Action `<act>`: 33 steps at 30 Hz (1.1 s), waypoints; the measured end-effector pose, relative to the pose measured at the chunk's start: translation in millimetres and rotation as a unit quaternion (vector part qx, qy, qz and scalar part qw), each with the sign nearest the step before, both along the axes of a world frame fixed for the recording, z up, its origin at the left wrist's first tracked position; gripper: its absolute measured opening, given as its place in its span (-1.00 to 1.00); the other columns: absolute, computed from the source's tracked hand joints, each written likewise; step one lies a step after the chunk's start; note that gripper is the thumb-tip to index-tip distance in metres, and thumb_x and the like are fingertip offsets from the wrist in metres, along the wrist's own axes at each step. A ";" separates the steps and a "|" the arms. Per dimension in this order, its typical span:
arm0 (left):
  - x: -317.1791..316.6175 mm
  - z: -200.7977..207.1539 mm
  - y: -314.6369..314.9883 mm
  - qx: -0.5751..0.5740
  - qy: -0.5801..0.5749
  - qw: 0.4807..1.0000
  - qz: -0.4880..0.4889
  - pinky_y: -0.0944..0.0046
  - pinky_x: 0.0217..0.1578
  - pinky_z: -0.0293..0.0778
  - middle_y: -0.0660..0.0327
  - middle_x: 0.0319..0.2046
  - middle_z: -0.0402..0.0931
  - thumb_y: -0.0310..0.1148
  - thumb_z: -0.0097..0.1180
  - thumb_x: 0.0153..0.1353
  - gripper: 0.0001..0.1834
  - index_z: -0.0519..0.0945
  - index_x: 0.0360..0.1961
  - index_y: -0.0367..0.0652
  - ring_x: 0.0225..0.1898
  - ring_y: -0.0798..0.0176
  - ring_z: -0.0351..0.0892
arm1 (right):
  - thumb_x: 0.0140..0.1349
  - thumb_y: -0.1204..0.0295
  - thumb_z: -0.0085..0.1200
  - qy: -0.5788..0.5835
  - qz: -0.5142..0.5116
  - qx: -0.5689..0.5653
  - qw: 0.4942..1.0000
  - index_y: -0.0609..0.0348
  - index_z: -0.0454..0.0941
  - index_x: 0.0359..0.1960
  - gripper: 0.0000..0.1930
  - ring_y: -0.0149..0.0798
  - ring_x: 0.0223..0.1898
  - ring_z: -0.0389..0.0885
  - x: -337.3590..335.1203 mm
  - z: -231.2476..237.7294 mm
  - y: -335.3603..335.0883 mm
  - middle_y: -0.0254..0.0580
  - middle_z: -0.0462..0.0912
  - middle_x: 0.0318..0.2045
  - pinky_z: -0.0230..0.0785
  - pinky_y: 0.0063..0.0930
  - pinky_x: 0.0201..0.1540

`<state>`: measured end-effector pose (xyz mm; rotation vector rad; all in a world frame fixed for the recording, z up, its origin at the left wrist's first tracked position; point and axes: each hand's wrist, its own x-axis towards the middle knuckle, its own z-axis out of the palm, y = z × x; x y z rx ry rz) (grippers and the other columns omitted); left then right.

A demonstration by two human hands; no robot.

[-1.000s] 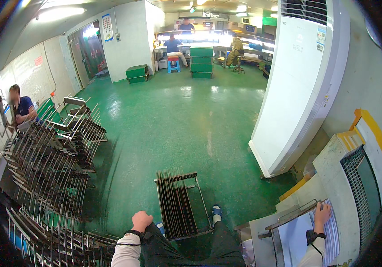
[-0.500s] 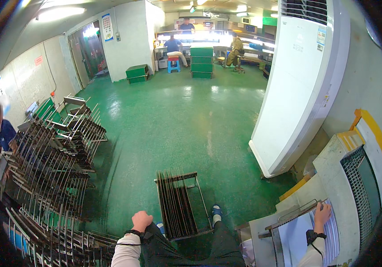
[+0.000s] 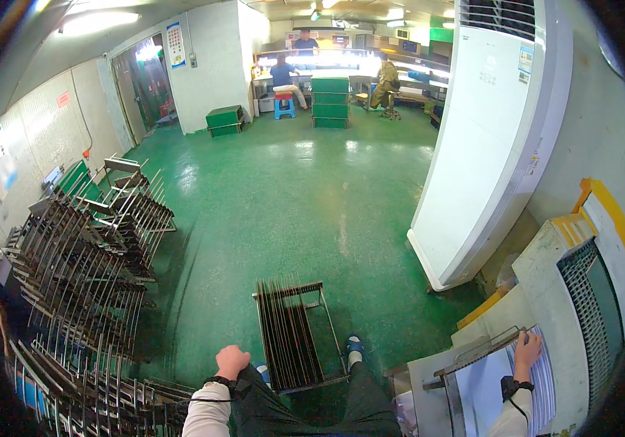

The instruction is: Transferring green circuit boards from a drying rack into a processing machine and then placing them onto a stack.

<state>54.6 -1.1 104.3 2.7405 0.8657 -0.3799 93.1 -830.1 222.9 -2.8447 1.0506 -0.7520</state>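
Observation:
My left hand (image 3: 232,362) rests on my left knee, fingers curled into a loose fist with nothing visible in it. Over on the right, my right hand (image 3: 527,351) is closed around the top bar of a metal rack (image 3: 449,375). Beside that hand stands a row of thin white sheets or panels (image 3: 543,382), edges up, and its fingertips are partly hidden. On the floor between my feet sits a low slotted metal rack (image 3: 288,331) with many thin upright rods.
Stacked metal racks (image 3: 83,269) with jutting rods fill the left side. A tall white air conditioner (image 3: 476,146) and a machine with a grille (image 3: 589,313) stand right. Green crates (image 3: 329,102) are at the back, near people seated at a lit bench (image 3: 341,69).
The person at the far left has moved nearer and lower, now mostly hidden by the picture's rim and the racks. My two hands have stayed in place.

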 end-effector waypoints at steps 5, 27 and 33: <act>1.0 0.3 -1.3 -0.003 0.003 1.000 0.001 -0.03 -0.07 0.52 -0.07 -0.21 0.65 -0.06 0.10 -0.03 -0.56 0.71 -0.27 -0.17 -0.12 -0.13 0.64 | 0.28 0.03 0.01 0.008 -0.008 -0.006 1.000 0.10 0.58 -0.08 -0.58 -0.07 0.14 0.40 0.4 -2.2 -3.9 -0.22 0.49 0.01 0.14 0.04 0.20; 0.4 0.5 -0.8 0.002 0.004 1.000 -0.002 -0.02 -0.06 0.52 -0.06 -0.20 0.65 -0.08 0.08 -0.02 -0.57 0.71 -0.27 -0.17 -0.11 -0.13 0.64 | 0.29 0.01 0.01 0.033 -0.007 0.011 0.999 0.14 0.59 -0.07 -0.55 -0.05 0.21 0.36 0.9 -0.8 -6.3 -0.18 0.48 0.11 0.19 0.10 0.16; 1.7 2.3 -2.3 -0.001 0.009 1.000 0.002 -0.01 -0.05 0.51 -0.07 -0.19 0.65 -0.08 0.08 -0.02 -0.56 0.71 -0.25 -0.19 -0.10 -0.13 0.63 | 0.29 0.03 0.02 0.012 -0.006 -0.006 1.000 0.11 0.59 -0.11 -0.59 -0.09 0.15 0.40 -1.0 -1.4 -4.0 -0.22 0.49 0.02 0.18 0.05 0.17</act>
